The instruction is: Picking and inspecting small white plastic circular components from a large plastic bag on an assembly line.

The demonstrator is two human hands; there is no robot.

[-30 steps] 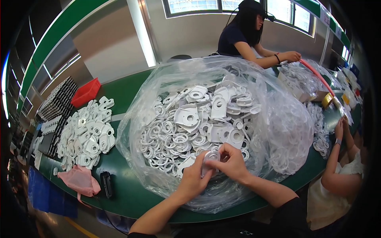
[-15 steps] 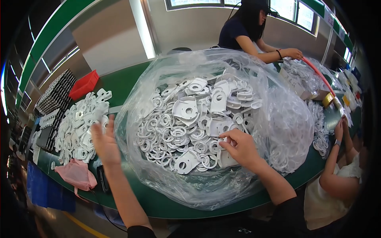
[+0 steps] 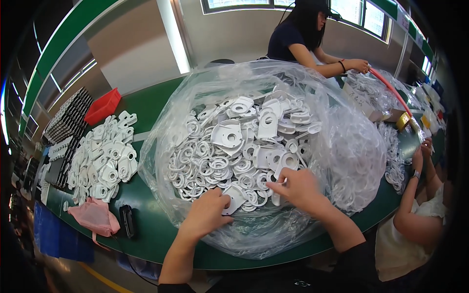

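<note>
A heap of white plastic parts (image 3: 227,134), rings and flat plates with round holes, fills a large clear plastic bag (image 3: 171,110). At its near edge my left hand (image 3: 207,212) has its thumb apart from its fingers, the fingertips beside a white plate with a hole (image 3: 235,198). My right hand (image 3: 300,189) is closed, thumb and forefinger bent around a white plastic part (image 3: 288,161) tilted up from the heap. The fingers partly hide where they grip it. More white parts (image 3: 105,161) lie piled on the table to the left.
On the green table (image 3: 151,217) stand a red bin (image 3: 103,106), stacked dark trays (image 3: 68,115), a pink pouch (image 3: 94,216) and a black case (image 3: 127,220). Across the table a person (image 3: 303,46) handles a red strip (image 3: 391,88); another person (image 3: 413,219) sits at right.
My left hand has moved from the left pile to the near edge of the bagged heap. My right hand has shifted slightly, and a white part now stands tilted at its fingers.
</note>
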